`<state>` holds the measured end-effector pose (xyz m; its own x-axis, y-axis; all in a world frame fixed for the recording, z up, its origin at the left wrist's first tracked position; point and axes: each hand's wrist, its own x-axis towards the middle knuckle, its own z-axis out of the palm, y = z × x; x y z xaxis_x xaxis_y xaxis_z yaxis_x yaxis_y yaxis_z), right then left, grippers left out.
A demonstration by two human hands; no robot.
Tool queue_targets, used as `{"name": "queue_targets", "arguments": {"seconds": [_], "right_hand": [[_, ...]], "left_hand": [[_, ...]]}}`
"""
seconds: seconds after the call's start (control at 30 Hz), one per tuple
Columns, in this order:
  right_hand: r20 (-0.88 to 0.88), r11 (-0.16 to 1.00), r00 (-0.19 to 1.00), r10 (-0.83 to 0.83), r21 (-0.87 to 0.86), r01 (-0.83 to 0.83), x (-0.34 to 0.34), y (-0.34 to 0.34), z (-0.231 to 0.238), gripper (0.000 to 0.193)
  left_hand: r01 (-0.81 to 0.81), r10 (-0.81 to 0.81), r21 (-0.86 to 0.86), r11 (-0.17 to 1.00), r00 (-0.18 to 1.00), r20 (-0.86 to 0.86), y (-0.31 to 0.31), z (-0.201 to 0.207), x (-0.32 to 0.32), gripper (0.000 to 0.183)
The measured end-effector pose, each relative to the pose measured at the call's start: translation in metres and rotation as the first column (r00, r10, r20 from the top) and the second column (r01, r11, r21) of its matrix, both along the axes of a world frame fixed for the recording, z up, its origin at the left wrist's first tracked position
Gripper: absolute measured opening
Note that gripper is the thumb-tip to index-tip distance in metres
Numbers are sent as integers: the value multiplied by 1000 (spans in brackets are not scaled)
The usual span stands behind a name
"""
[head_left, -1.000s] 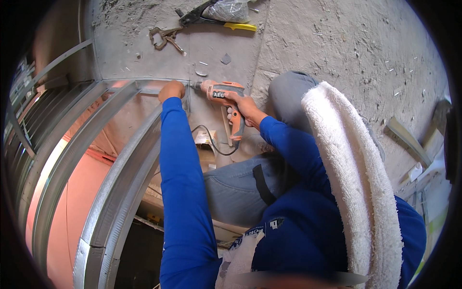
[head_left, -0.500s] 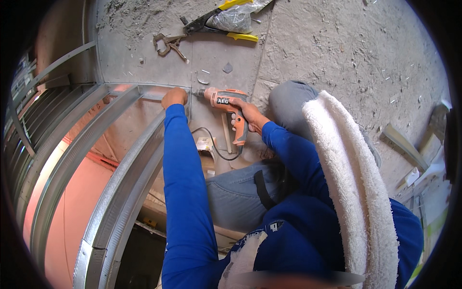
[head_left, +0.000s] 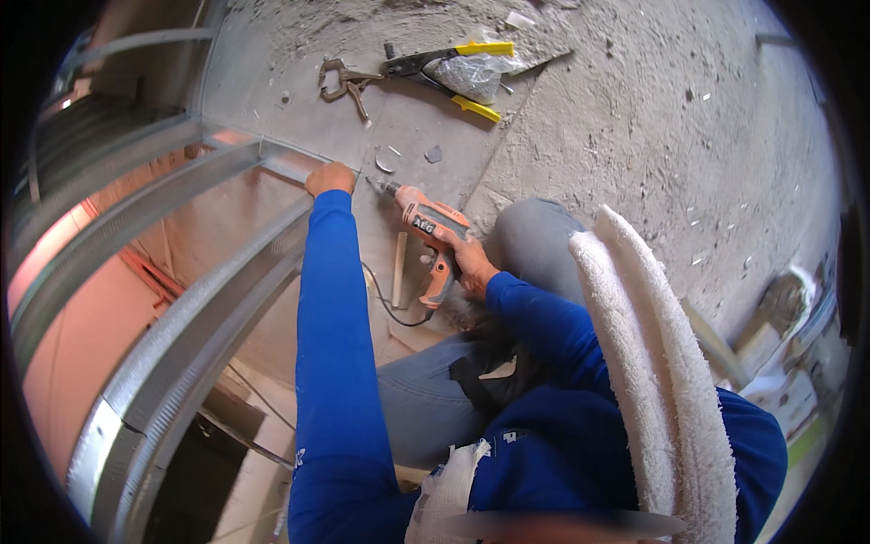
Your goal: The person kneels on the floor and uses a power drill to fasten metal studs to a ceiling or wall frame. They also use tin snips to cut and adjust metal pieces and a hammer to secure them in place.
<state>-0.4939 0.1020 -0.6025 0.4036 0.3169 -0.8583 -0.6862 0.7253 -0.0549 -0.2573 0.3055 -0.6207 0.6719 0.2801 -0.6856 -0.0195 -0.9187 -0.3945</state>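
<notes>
My right hand point(head_left: 471, 265) is wrapped round the pistol grip of an orange corded drill point(head_left: 431, 208). The drill slants up and to the left, its tip just right of my left hand point(head_left: 330, 179), with a small gap between them. My left hand is closed over the end corner of a grey metal stud frame point(head_left: 288, 161); its fingers are mostly hidden behind the hand. From that corner a long metal stud point(head_left: 195, 313) runs toward the lower left. The drill's black cord point(head_left: 391, 313) loops from the grip's base to the left.
On the dusty floor beyond lie a locking clamp point(head_left: 343, 86), yellow-handled cutters point(head_left: 478, 110) and a clear plastic bag point(head_left: 473, 77). A wooden stick point(head_left: 399, 270) lies left of the drill. Scraps of metal point(head_left: 433, 154) sit near its tip. More studs point(head_left: 136, 199) stand at left.
The drill has tipped from nearly level to slanting, and its tip has come away slightly from the frame corner. My left hand keeps its hold there. The whole view has shifted.
</notes>
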Motion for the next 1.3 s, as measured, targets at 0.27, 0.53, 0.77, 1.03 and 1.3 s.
{"name": "queue_targets", "arguments": {"seconds": [0.27, 0.53, 0.77, 1.03, 1.3], "right_hand": [[-42, 939, 986, 161, -300, -166, -28, -13, -39, 49], [-102, 233, 310, 945, -456, -859, -14, -51, -19, 33], [-309, -405, 311, 899, -856, 322, 229, -136, -26, 36], [-469, -439, -227, 854, -882, 172, 344, -169, -40, 46], [-320, -300, -260, 911, -947, 114, 319, -159, 71, 34]], "left_hand": [[192, 145, -464, 865, 789, 597, -76, 13, -112, 32], [-254, 630, -729, 636, 716, 300, -134, -8, -203, 82], [-180, 502, -773, 609, 842, 199, -129, -1, -202, 83], [-248, 512, -765, 594, 850, 121, -126, 12, -195, 70], [-183, 899, -983, 19, 433, -64, -116, 37, -117, 69]]}}
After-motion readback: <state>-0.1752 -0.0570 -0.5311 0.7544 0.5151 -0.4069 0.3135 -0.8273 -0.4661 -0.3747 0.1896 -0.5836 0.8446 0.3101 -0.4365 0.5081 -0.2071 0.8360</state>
